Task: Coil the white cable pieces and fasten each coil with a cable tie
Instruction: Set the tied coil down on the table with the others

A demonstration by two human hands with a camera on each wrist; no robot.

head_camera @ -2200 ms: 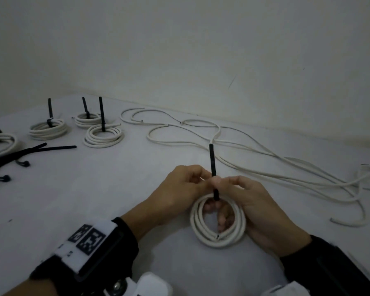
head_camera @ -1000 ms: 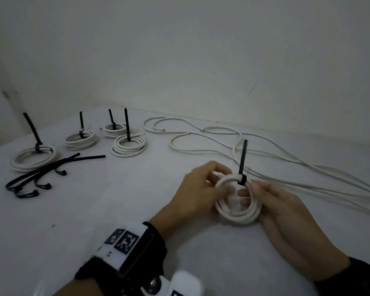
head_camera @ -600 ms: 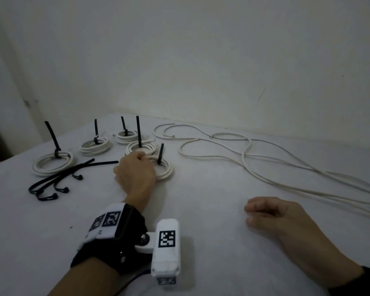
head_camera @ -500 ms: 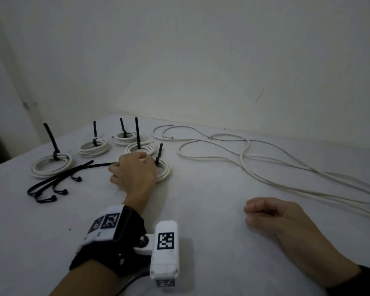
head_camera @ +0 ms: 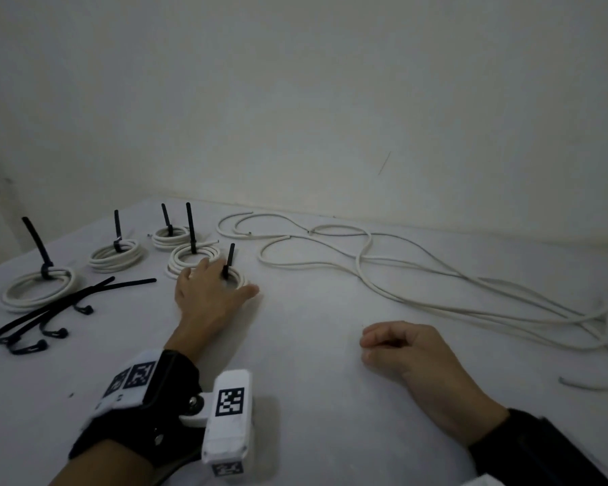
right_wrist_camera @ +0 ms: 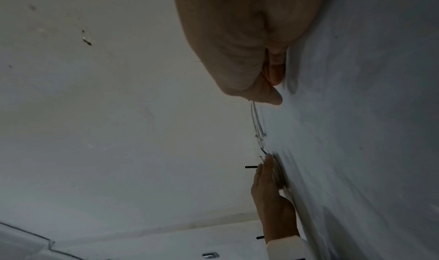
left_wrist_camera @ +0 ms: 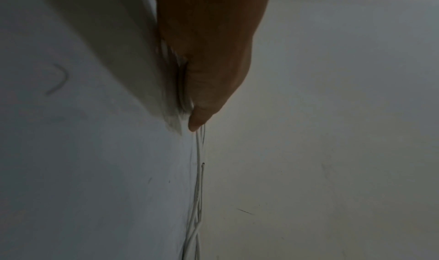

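Observation:
The newest white coil [head_camera: 240, 281] lies on the table beside the other tied coils, its black cable tie [head_camera: 229, 260] standing upright. My left hand [head_camera: 218, 285] lies flat over this coil with fingers straight and thumb spread; most of the coil is hidden under it. In the left wrist view the coil [left_wrist_camera: 182, 97] is a blur under the left hand [left_wrist_camera: 209, 67]. My right hand [head_camera: 383, 342] rests on the table near the middle, fingers loosely curled, holding nothing. The right wrist view shows the right hand [right_wrist_camera: 249, 48] and, farther off, the left hand [right_wrist_camera: 268, 189].
Several tied coils [head_camera: 193, 258] [head_camera: 116, 256] [head_camera: 37, 289] sit at the left, each with an upright tie. Loose black ties [head_camera: 50, 313] lie at the front left. Long uncoiled white cables [head_camera: 365, 268] sprawl across the back right, and a short piece [head_camera: 587, 385] lies far right. A wall borders the table.
The right hand let go of the tied coil and settled on the table. The left hand carried the coil left to the other coils, set it down and flattened over it.

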